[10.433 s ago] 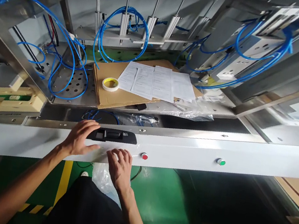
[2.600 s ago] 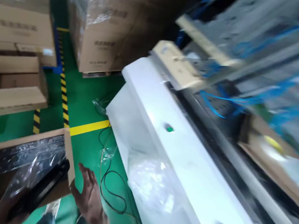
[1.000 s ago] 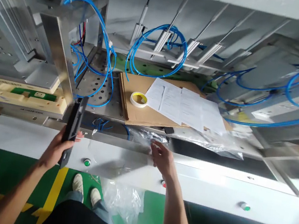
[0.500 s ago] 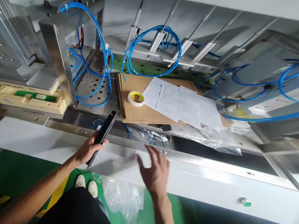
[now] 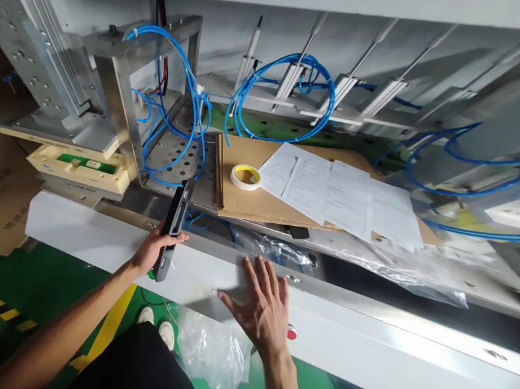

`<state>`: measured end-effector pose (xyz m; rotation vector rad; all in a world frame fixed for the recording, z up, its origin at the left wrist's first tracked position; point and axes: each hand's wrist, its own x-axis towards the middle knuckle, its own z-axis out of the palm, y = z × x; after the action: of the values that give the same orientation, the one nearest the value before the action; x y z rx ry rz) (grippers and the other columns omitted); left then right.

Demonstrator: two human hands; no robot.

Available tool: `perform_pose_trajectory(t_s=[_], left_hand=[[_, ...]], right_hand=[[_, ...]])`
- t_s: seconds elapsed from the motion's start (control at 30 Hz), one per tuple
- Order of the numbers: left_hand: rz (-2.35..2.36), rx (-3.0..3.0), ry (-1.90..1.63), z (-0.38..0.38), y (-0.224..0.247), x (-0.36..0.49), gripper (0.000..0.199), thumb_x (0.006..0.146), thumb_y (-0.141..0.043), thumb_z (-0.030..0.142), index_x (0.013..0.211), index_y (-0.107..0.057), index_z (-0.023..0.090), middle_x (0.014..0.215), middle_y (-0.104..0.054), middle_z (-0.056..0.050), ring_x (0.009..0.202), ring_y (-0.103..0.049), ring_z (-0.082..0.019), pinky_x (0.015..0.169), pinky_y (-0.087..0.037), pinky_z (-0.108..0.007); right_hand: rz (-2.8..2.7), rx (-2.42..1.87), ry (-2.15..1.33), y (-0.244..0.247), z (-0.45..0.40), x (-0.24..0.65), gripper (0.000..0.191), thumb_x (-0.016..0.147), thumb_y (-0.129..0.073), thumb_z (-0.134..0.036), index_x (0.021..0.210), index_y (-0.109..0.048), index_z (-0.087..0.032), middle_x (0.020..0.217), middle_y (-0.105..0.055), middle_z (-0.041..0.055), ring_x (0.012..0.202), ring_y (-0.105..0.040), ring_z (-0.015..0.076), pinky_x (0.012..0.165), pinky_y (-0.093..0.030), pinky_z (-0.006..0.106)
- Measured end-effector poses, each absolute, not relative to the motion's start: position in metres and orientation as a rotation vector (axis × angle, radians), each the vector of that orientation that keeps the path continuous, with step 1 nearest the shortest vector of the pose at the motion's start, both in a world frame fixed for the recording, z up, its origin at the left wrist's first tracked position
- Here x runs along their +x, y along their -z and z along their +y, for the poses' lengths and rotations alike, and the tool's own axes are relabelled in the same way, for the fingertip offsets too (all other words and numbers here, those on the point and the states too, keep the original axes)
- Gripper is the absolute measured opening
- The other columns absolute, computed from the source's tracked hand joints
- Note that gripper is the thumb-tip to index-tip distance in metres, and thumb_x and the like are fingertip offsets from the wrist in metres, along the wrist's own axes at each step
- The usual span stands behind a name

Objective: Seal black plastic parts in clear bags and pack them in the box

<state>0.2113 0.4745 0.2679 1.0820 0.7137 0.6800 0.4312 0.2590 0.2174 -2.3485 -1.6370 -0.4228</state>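
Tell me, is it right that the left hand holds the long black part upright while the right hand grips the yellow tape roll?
Not quite. In the head view the right hand lies flat on the white machine panel; the yellow tape roll sits untouched on the cardboard. The left hand does hold the long black part upright.

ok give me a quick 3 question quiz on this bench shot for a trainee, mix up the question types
1. True or false: the left hand holds the long black part on end.
2. What is the right hand doing? A) pinching the tape roll; B) lying flat, fingers spread, on the white front panel; C) lifting the printed sheets.
3. Fill in: the tape roll rests on a sheet of ____.

Key
1. True; its grip is round the part's lower half.
2. B; the palm is down beside the red button.
3. Cardboard, beside the printed sheets.
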Motion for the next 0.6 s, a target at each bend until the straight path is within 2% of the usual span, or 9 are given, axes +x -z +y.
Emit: perform_pose_trajectory(t_s=[0.07, 0.13, 0.2, 0.37, 0.47, 0.53, 0.6], left_hand=[[0.739, 1.075, -0.718, 0.473, -0.274, 0.199, 0.030, 0.070, -0.078, 0.034, 0.096, -0.071, 0.020, 0.093, -0.077, -0.003, 0.095, -0.074, -0.023, 0.095, -0.054, -0.036], [0.760, 1.072, -0.723, 0.469, -0.280, 0.183, 0.030, 0.071, -0.079, 0.030, 0.097, -0.071, 0.019, 0.082, -0.074, 0.000, 0.078, -0.069, -0.017, 0.077, -0.052, -0.030], [0.756, 1.049, -0.703, 0.462, -0.284, 0.165, 0.029, 0.071, -0.076, 0.029, 0.097, -0.072, 0.017, 0.077, -0.072, -0.001, 0.067, -0.065, -0.016, 0.067, -0.049, -0.029], [0.666, 0.916, -0.607, 0.435, -0.285, 0.128, 0.039, 0.070, -0.063, 0.041, 0.094, -0.073, 0.012, 0.094, -0.077, -0.014, 0.059, -0.067, -0.021, 0.055, -0.049, -0.033], [0.546, 0.803, -0.474, 0.424, -0.290, 0.115, 0.046, 0.071, -0.059, 0.045, 0.099, -0.076, 0.013, 0.093, -0.078, -0.014, 0.053, -0.065, -0.020, 0.047, -0.042, -0.030], [0.531, 0.797, -0.373, 0.419, -0.297, 0.108, 0.042, 0.071, -0.060, 0.041, 0.098, -0.078, 0.015, 0.092, -0.079, -0.013, 0.054, -0.065, -0.019, 0.048, -0.043, -0.029], [0.558, 0.842, -0.253, 0.419, -0.303, 0.100, 0.033, 0.070, -0.065, 0.034, 0.094, -0.080, 0.018, 0.088, -0.080, -0.012, 0.055, -0.066, -0.021, 0.050, -0.047, -0.032]], right_hand=[[-1.635, -2.350, 0.414, -0.216, 0.260, 0.431, 0.095, 0.085, -0.061, -0.069, 0.164, -0.032, -0.025, 0.168, -0.052, 0.0186, 0.154, -0.049, 0.0386, 0.126, -0.038, 0.062], [-1.635, -2.348, 0.434, -0.213, 0.259, 0.433, 0.098, 0.083, -0.062, -0.071, 0.164, -0.032, -0.026, 0.169, -0.050, 0.0189, 0.156, -0.046, 0.0405, 0.124, -0.038, 0.064], [-1.631, -2.330, 0.478, -0.210, 0.258, 0.436, 0.101, 0.080, -0.063, -0.075, 0.163, -0.034, -0.026, 0.168, -0.051, 0.0191, 0.157, -0.045, 0.0422, 0.124, -0.039, 0.066], [-1.614, -2.196, 0.644, -0.222, 0.256, 0.431, 0.092, 0.084, -0.061, -0.070, 0.160, -0.039, -0.022, 0.161, -0.056, 0.0228, 0.152, -0.049, 0.0455, 0.120, -0.042, 0.070], [-1.554, -2.042, 0.756, -0.248, 0.267, 0.409, 0.081, 0.087, -0.066, -0.056, 0.157, -0.044, -0.022, 0.150, -0.064, 0.0234, 0.142, -0.057, 0.0417, 0.117, -0.045, 0.065], [-1.640, -1.875, 0.783, -0.269, 0.284, 0.387, 0.079, 0.086, -0.070, -0.046, 0.157, -0.044, -0.022, 0.140, -0.069, 0.0212, 0.136, -0.059, 0.0384, 0.114, -0.047, 0.059], [-1.885, -1.644, 0.765, -0.290, 0.306, 0.364, 0.077, 0.086, -0.071, -0.045, 0.155, -0.047, -0.026, 0.135, -0.073, 0.0165, 0.134, -0.059, 0.0371, 0.112, -0.044, 0.056]])
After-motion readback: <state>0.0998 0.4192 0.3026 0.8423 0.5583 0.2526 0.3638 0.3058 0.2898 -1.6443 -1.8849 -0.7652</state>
